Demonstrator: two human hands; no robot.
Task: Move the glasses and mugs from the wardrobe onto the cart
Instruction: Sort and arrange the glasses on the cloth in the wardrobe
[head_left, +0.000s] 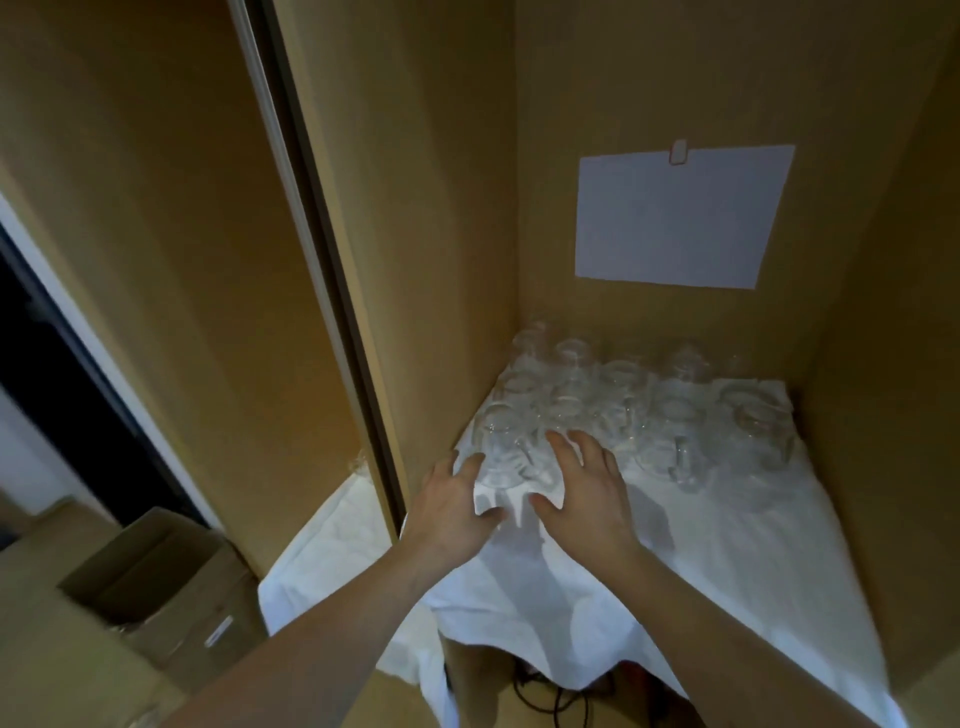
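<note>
Several clear glass mugs and glasses (670, 410) stand upside down in rows on a white cloth (701, 545) on the wardrobe shelf, toward the back left corner. The nearest clear mug (501, 452) sits at the front left of the group. My left hand (452, 506) reaches in on its left side, fingers spread and near or touching the glass. My right hand (584, 488) is on its right side, fingers straight and spread over the glassware. Neither hand grips anything. The cart is out of view.
Brown wardrobe walls (452, 234) close in on the left, back and right. A white sheet of paper (680, 213) is clipped to the back wall. A sliding door edge (311, 234) stands left. An open cardboard box (156, 577) sits on the floor at lower left. Black cables (550, 691) lie under the shelf.
</note>
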